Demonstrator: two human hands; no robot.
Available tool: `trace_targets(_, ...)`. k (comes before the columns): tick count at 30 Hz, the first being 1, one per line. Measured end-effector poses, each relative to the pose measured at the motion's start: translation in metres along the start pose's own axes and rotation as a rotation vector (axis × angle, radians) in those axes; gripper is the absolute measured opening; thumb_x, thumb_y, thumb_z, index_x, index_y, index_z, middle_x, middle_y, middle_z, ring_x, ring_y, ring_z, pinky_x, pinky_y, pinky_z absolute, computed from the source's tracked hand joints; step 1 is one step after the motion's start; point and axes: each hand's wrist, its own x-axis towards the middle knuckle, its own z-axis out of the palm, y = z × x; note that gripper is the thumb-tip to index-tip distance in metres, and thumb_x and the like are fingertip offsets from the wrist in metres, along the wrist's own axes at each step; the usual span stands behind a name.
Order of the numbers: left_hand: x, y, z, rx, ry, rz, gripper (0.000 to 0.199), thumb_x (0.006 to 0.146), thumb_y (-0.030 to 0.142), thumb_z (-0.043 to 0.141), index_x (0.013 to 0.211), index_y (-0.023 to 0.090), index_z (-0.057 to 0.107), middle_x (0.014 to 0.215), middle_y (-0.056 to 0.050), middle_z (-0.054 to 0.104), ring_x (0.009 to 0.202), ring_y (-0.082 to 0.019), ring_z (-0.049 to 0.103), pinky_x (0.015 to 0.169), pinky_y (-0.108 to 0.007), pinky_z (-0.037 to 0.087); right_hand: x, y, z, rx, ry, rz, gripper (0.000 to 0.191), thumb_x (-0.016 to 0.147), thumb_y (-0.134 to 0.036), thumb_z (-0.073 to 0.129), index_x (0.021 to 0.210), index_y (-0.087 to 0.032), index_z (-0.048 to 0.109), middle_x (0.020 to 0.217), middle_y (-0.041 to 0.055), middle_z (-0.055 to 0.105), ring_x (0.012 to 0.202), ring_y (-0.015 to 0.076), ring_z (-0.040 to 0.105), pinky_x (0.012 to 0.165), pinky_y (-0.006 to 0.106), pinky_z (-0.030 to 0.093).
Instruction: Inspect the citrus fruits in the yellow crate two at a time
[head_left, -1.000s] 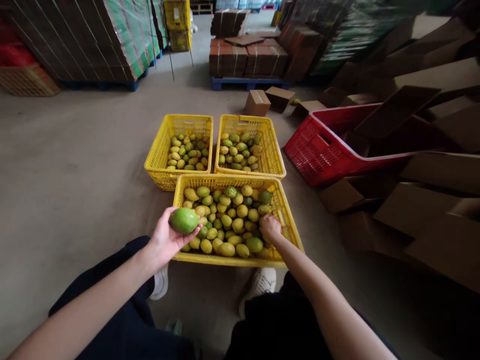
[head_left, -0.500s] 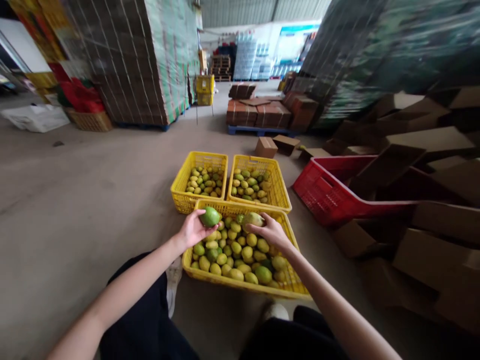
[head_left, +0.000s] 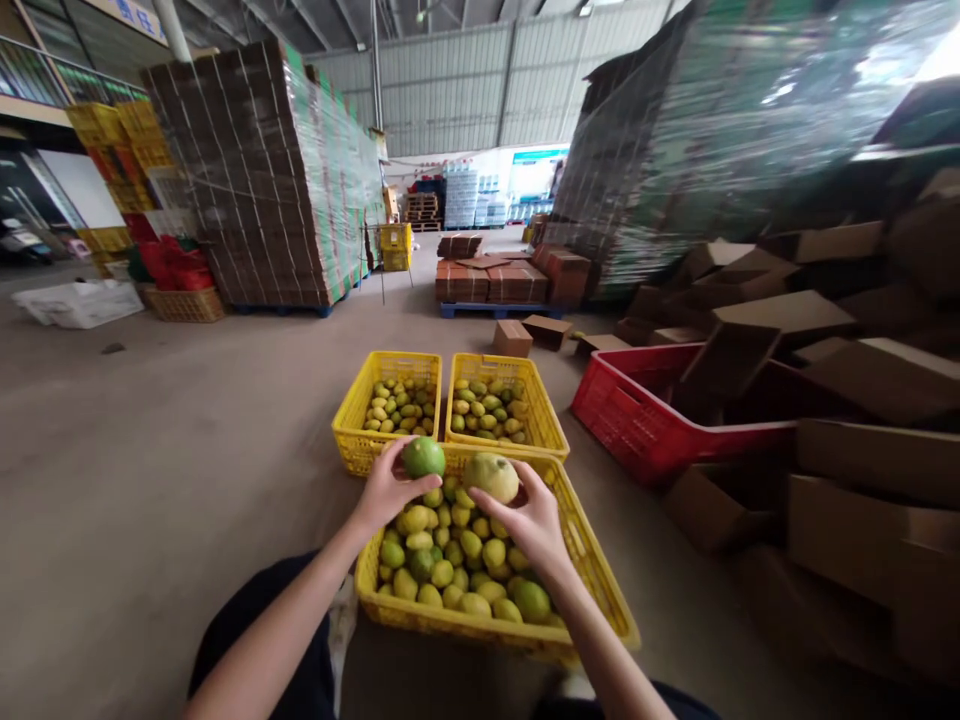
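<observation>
My left hand (head_left: 391,490) grips a green lemon (head_left: 424,458) between thumb and fingers, over the far left of the near yellow crate (head_left: 450,622). A larger, pale yellow-green lemon (head_left: 489,477) is in my right hand (head_left: 534,515), held up beside the green one with a small space between them. Below both hands lie many yellow and greenish lemons (head_left: 470,544) in the near crate. Part of that pile is hidden by my right hand and forearm.
Two more yellow crates, left (head_left: 346,432) and right (head_left: 553,428), hold lemons just beyond. On the right, a red crate (head_left: 615,410) stands among loose cardboard boxes (head_left: 862,500). Wrapped pallet stacks (head_left: 247,180) rise farther back. Flattened cartons (head_left: 487,285) lie on a blue pallet.
The right hand has lifted its pale lemon and turned it into clearer view. The left hand has rotated with the green lemon. The camera view has tilted up.
</observation>
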Motion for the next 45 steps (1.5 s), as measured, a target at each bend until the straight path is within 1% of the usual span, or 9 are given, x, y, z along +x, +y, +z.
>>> trace_targets(7, -0.018, 0.006, 0.005, 0.435, 0.001, 0.267, 0.059, 0.061, 0.038, 0.082, 0.110, 0.023, 0.054, 0.110, -0.007, 0.063, 0.098, -0.022, 0.061, 0.080, -0.032, 0.050, -0.008, 0.001, 0.001, -0.334, 0.129, -0.309, 0.052, 0.062, -0.042, 0.077, 0.104, -0.020, 0.056, 0.093, 0.0057, 0.057, 0.082, 0.0228, 0.060, 0.068, 0.035, 0.053)
trace_targets(11, -0.016, 0.007, 0.008, 0.412, 0.018, 0.307, 0.060, 0.061, 0.038, 0.082, 0.113, 0.024, 0.054, 0.112, -0.007, 0.062, 0.101, -0.022, 0.060, 0.083, -0.034, 0.050, -0.006, -0.004, 0.008, -0.384, 0.170, -0.394, 0.053, 0.064, -0.039, 0.077, 0.109, -0.022, 0.055, 0.095, 0.0045, 0.055, 0.085, 0.0225, 0.059, 0.074, 0.037, 0.053)
trace_targets(14, -0.012, 0.004, 0.007, 0.195, 0.032, 0.226, 0.061, 0.058, 0.037, 0.083, 0.112, 0.025, 0.057, 0.120, -0.008, 0.057, 0.107, -0.024, 0.058, 0.084, -0.033, 0.050, -0.003, -0.005, 0.013, -0.352, 0.178, -0.378, 0.053, 0.064, -0.039, 0.077, 0.109, -0.023, 0.055, 0.095, 0.0044, 0.055, 0.087, 0.0228, 0.059, 0.075, 0.037, 0.052)
trace_targets(22, -0.008, 0.004, 0.003, -0.456, 0.048, -0.026, 0.060, 0.056, 0.042, 0.084, 0.106, 0.019, 0.062, 0.107, -0.007, 0.066, 0.104, -0.021, 0.059, 0.090, -0.030, 0.044, 0.004, 0.008, 0.025, -0.052, 0.023, -0.104, 0.055, 0.056, -0.043, 0.082, 0.102, -0.021, 0.059, 0.101, 0.0071, 0.059, 0.091, 0.0255, 0.060, 0.073, 0.037, 0.053)
trace_targets(28, -0.006, 0.013, 0.003, -0.721, 0.074, -0.288, 0.053, 0.057, 0.050, 0.081, 0.092, 0.013, 0.064, 0.088, -0.008, 0.067, 0.075, -0.015, 0.061, 0.067, -0.024, 0.050, 0.003, -0.004, 0.020, 0.355, -0.060, 0.136, 0.044, 0.056, -0.036, 0.083, 0.093, -0.022, 0.063, 0.090, 0.0032, 0.067, 0.084, 0.0225, 0.062, 0.073, 0.033, 0.052)
trace_targets(32, -0.007, 0.020, 0.005, -0.744, -0.003, -0.385, 0.054, 0.069, 0.057, 0.067, 0.096, 0.010, 0.063, 0.074, -0.006, 0.065, 0.053, -0.010, 0.053, 0.044, -0.021, 0.039, 0.004, -0.014, 0.016, 0.736, -0.215, 0.364, 0.033, 0.063, -0.044, 0.073, 0.085, -0.019, 0.066, 0.074, 0.0024, 0.066, 0.058, 0.0159, 0.057, 0.046, 0.026, 0.046)
trace_targets(36, -0.009, 0.017, 0.011, -0.656, -0.087, -0.529, 0.057, 0.073, 0.064, 0.056, 0.083, 0.008, 0.064, 0.051, -0.002, 0.055, 0.041, -0.009, 0.044, 0.040, -0.021, 0.032, 0.003, -0.014, 0.022, 0.826, -0.298, 0.517, 0.024, 0.070, -0.042, 0.066, 0.080, -0.019, 0.063, 0.061, -0.0001, 0.062, 0.042, 0.0122, 0.050, 0.032, 0.021, 0.036)
trace_targets(41, -0.005, 0.006, 0.018, -0.616, -0.132, -0.668, 0.060, 0.077, 0.069, 0.044, 0.070, 0.012, 0.060, 0.039, -0.001, 0.047, 0.035, -0.009, 0.040, 0.038, -0.021, 0.031, 0.003, -0.013, 0.029, 0.944, -0.252, 0.838, 0.025, 0.082, -0.038, 0.051, 0.077, -0.017, 0.062, 0.062, 0.0047, 0.066, 0.049, 0.0180, 0.058, 0.038, 0.027, 0.046)
trace_targets(45, -0.005, -0.003, 0.022, -0.528, -0.134, -0.659, 0.057, 0.072, 0.069, 0.052, 0.070, 0.012, 0.062, 0.045, -0.001, 0.051, 0.038, -0.009, 0.043, 0.038, -0.020, 0.030, 0.007, -0.005, 0.030, 1.012, -0.129, 1.062, 0.027, 0.085, -0.031, 0.041, 0.073, -0.017, 0.062, 0.062, 0.0063, 0.067, 0.057, 0.0188, 0.063, 0.050, 0.030, 0.053)
